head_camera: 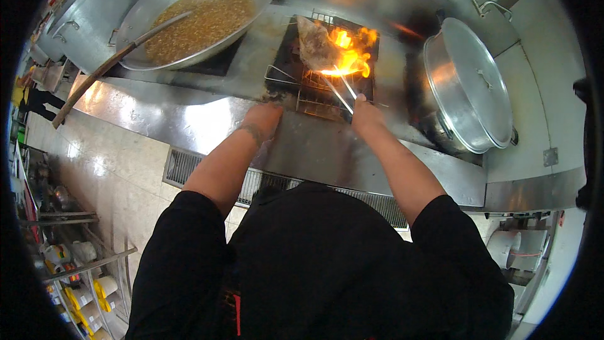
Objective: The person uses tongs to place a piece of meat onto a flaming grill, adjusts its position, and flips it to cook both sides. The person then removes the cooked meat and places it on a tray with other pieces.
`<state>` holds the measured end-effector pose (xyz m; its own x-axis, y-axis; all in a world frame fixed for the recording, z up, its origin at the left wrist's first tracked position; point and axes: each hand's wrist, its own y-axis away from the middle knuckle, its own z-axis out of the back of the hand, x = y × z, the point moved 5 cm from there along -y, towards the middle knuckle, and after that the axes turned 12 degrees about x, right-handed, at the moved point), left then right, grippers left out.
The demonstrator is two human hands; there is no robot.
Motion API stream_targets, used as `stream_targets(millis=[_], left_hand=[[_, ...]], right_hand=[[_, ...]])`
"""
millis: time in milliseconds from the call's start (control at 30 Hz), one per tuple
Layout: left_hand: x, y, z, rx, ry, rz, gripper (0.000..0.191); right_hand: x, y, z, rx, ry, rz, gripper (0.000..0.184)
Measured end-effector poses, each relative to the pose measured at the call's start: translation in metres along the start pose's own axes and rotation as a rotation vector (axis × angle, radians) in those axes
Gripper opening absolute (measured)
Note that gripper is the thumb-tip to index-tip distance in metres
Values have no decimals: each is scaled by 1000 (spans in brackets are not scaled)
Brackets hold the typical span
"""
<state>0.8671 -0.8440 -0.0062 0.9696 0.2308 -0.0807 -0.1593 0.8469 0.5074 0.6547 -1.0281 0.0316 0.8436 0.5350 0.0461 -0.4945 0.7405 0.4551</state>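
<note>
My right hand (368,115) grips metal tongs (340,92), whose tips reach to the lower edge of a browned slab of meat (315,45). Whether the tips pinch the meat is hard to tell against the glare. Tall orange flames (351,54) rise along the slab's right side. Beneath lies a wire grill rack (325,97) over the burner. My left hand (264,118) rests at the steel counter's front ledge (302,141), left of the rack, its fingers curled and partly hidden; I see nothing held in it.
A wide metal wok (198,61) of brown, chunky liquid stands at the left. A long wooden-handled paddle (108,63) leans across its rim, jutting past the counter. Beyond is a large stockpot (89,23). At the right stands a lidded pot (467,85). A person (35,97) is at far left.
</note>
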Motion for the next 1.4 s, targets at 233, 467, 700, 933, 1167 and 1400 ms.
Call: stream_targets(millis=[233,467,700,933,1167,1400], left_hand=[[-1,4,1,3,-13,0,80],[0,10,1,-17,-8,-12,88],[0,9,-2,27,-4,11,91],[7,6,-16,32,26,-50,95],[10,1,-22,61,22,-55,99],[10,1,-22,30,45,-73,92]], right_hand=[[-1,5,1,41,32,-13,28],[-1,4,1,27,5,7,29],[-1,7,3,29,9,6,29],[-1,7,2,32,12,-4,27],[0,8,2,29,19,2,28],[0,6,-1,9,-6,7,25]])
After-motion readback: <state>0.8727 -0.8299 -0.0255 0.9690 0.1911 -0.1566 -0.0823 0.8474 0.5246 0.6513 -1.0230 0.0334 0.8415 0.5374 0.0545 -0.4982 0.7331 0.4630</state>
